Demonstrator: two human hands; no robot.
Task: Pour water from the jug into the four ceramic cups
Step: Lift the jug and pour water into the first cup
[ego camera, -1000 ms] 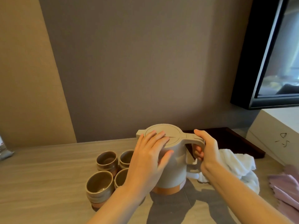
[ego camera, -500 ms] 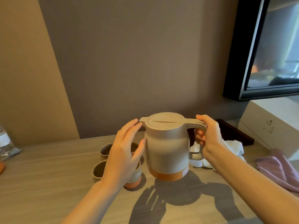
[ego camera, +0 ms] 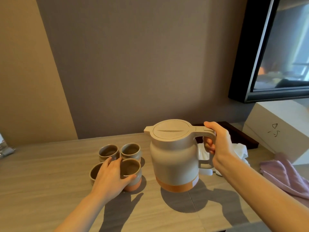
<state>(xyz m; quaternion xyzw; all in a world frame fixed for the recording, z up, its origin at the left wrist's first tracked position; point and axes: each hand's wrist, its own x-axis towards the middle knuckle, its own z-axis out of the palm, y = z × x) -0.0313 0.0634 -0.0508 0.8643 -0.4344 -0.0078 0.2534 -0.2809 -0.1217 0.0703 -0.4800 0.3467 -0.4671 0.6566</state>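
Note:
Four brown-glazed ceramic cups stand clustered on the wooden table (ego camera: 41, 181): back left cup (ego camera: 108, 152), back right cup (ego camera: 131, 150), front left cup (ego camera: 95, 171), front right cup (ego camera: 132, 168). My left hand (ego camera: 111, 178) wraps the front right cup, thumb on its near side, fingers down between the cups, and it partly covers the front left cup. To the right is the beige jug (ego camera: 173, 156) with an orange base, upright, lid shut, spout pointing left. My right hand (ego camera: 219, 148) grips its handle. Whether the base touches the table I cannot tell.
Behind the jug lie a white cloth (ego camera: 240, 151) and a dark tray (ego camera: 237, 136). A pink cloth (ego camera: 287, 178) and a white box (ego camera: 280, 128) sit at the right, under a black-framed screen (ego camera: 275, 47). A plastic bottle (ego camera: 3, 148) shows at the left edge.
My left hand has left the jug's lid and side and dropped onto the front right cup. My right hand stays on the handle; the jug now sits further right of the cups.

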